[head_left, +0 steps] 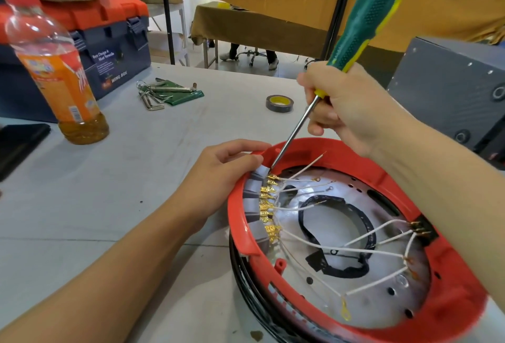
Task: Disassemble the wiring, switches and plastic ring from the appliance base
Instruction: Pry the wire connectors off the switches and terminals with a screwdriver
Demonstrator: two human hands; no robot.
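Observation:
The appliance base lies upside down at the lower right, with a red plastic ring (453, 312) around a perforated metal plate (352, 197). A row of grey switches (252, 200) with gold terminals (266, 206) lines the ring's left inner wall. White wires (377, 232) run from them across the plate to a black connector (422, 229). My left hand (218, 176) grips the ring's left rim by the switches. My right hand (352, 107) holds a green and yellow screwdriver (366, 20), whose tip touches the topmost terminal.
An orange drink bottle (54, 69) stands at the left. Behind it sits a blue and red toolbox (114, 42). Hex keys on a green pouch (164, 92) and a tape roll (279, 103) lie on the grey table. A grey box (451, 91) stands at the right.

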